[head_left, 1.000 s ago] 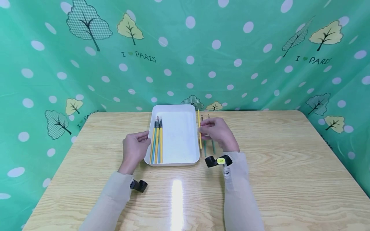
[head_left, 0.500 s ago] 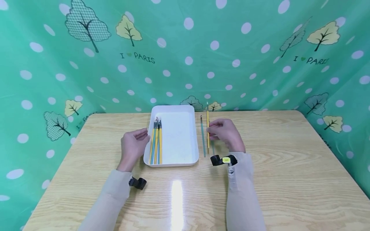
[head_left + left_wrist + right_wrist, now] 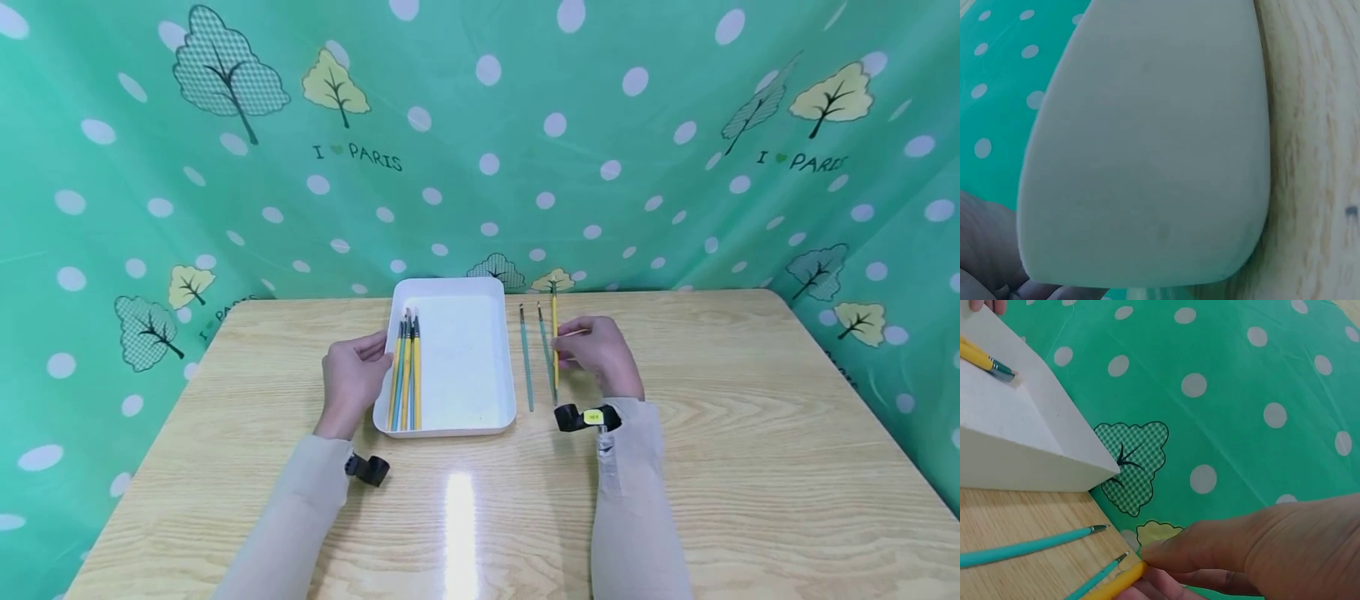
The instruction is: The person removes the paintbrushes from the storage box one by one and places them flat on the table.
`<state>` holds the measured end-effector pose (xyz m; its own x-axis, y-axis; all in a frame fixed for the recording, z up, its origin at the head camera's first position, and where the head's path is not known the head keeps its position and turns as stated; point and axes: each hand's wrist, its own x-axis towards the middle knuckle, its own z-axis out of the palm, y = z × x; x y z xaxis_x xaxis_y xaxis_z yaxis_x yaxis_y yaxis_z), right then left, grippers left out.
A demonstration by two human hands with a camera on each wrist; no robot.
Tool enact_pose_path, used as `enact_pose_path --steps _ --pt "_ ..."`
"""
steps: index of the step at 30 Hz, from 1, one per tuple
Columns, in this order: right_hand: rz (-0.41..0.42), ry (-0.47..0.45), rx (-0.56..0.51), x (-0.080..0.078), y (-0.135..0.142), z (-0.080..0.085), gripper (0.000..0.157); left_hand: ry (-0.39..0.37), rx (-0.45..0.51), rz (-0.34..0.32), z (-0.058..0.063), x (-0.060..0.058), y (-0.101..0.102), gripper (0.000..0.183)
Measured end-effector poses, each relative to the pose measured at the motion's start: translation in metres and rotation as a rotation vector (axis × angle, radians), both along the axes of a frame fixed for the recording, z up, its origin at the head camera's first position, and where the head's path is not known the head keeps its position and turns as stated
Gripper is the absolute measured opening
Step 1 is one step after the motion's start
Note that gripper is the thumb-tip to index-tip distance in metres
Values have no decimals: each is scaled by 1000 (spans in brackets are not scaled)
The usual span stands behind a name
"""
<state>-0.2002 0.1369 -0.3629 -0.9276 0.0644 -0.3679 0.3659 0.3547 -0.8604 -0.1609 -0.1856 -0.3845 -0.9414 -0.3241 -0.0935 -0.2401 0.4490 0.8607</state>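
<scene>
Pinched in the right hand (image 3: 600, 348), a yellow brush (image 3: 555, 315) has shifted from just right of the white tray (image 3: 467, 358) to beyond two teal brushes (image 3: 527, 367), apparently extending their row, while the left hand (image 3: 351, 379) grips the tray's left rim

White glare (image 3: 461, 533) streaks the table (image 3: 750, 483); the left wrist view looks dim.

A person here reaches forward, left forearm (image 3: 288, 517) slanting inward and right forearm (image 3: 636, 525) nearly straight ahead, both in pale sleeves (image 3: 632, 467). The left hand (image 3: 351, 379) bends its fingers toward the thumb; the right hand (image 3: 603, 352) angles inward, thumb and fingers drawn together in a pinch.
</scene>
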Motion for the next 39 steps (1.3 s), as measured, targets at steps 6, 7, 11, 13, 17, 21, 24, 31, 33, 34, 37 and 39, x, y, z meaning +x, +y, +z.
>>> enact_pose_path --steps 6,7,11,13,17,21,24,31,33,34,37,39 --pt "-21 -13 32 1 6 -3 28 -9 -14 -18 -1 -1 -1 38" --pt "-25 -20 32 1 8 -3 29 -11 -16 -21 -2 -1 -2 37" --pt "-39 -47 59 2 12 -6 30 -16 -25 -27 -5 0 -3 36" --pt "-46 -56 75 1 13 -8 30 -15 -31 -28 -6 0 -4 36" --pt "-69 -81 101 -2 14 -10 29 -13 -44 -26 -6 -1 -4 37" --pt "-88 -99 120 -3 13 -12 27 -18 -57 -25 -4 0 -4 37" --pt "-99 -98 132 -3 14 -13 26 -22 -57 -25 -4 -1 -4 37" --pt "-101 -59 170 -3 16 -19 21 -16 -57 -30 -5 -2 -4 37" --pt "-97 -53 176 -3 16 -21 21 -19 -60 -32 -6 -2 -4 37" --pt "-95 -54 178 -3 16 -21 21 -21 -61 -32 -6 -2 -4 37" --pt "-88 -58 184 -4 16 -23 21 -21 -62 -34 -6 -1 -4 38" --pt "-87 -57 190 -4 15 -23 21 -17 -60 -32 -6 -1 -4 37"
